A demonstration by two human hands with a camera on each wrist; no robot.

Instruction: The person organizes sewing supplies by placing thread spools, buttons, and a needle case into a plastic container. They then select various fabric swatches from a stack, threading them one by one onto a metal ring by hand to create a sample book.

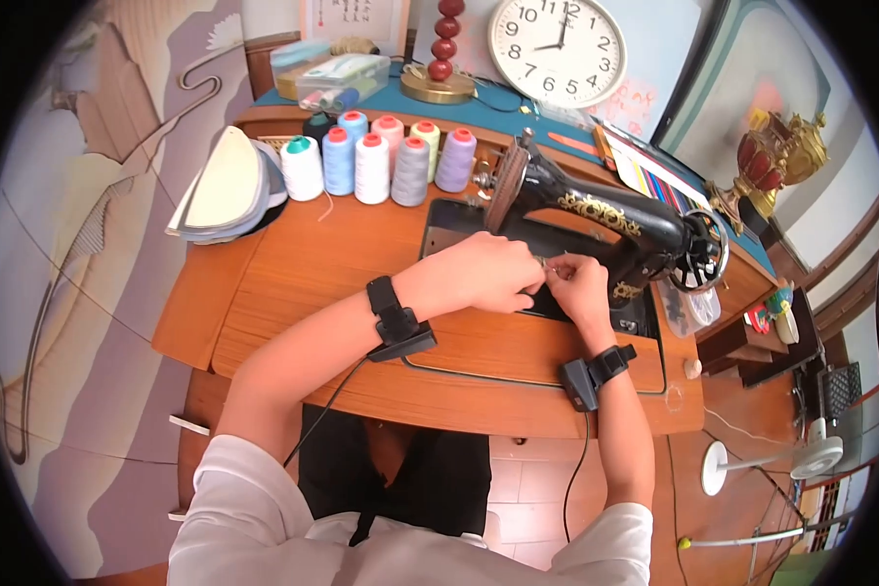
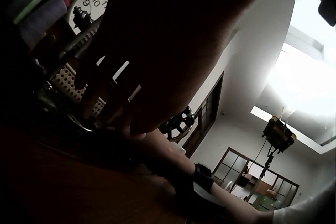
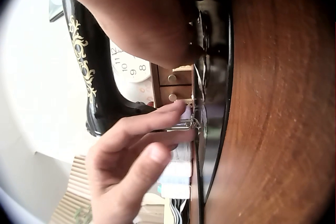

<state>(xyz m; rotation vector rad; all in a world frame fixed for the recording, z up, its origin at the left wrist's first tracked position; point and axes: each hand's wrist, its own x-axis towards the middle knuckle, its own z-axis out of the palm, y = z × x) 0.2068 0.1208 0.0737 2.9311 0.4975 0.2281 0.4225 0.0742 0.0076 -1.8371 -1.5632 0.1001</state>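
A black sewing machine [image 1: 596, 205] with gold ornament stands in the wooden table [image 1: 303, 283]. My left hand [image 1: 479, 273] reaches over the machine's black bed [image 1: 449, 230]. In the right wrist view its fingers are extended and the thumb [image 3: 149, 166] stands apart. Those fingertips are right at a thin silver metal part [image 3: 181, 126]. Just to the right, my right hand [image 1: 578, 288] has thumb and fingertips drawn together at a small shiny piece [image 1: 553, 271]. Fingers hide most of this piece, so I cannot tell its kind. The left wrist view is dark.
Several thread cones [image 1: 371, 166] stand at the back left, beside a stack of pale curved fabric pieces [image 1: 230, 186]. A wall clock [image 1: 557, 49], a clear plastic box [image 1: 347, 78] and colored pencils [image 1: 654, 176] are behind. The handwheel [image 1: 703, 251] is at the right.
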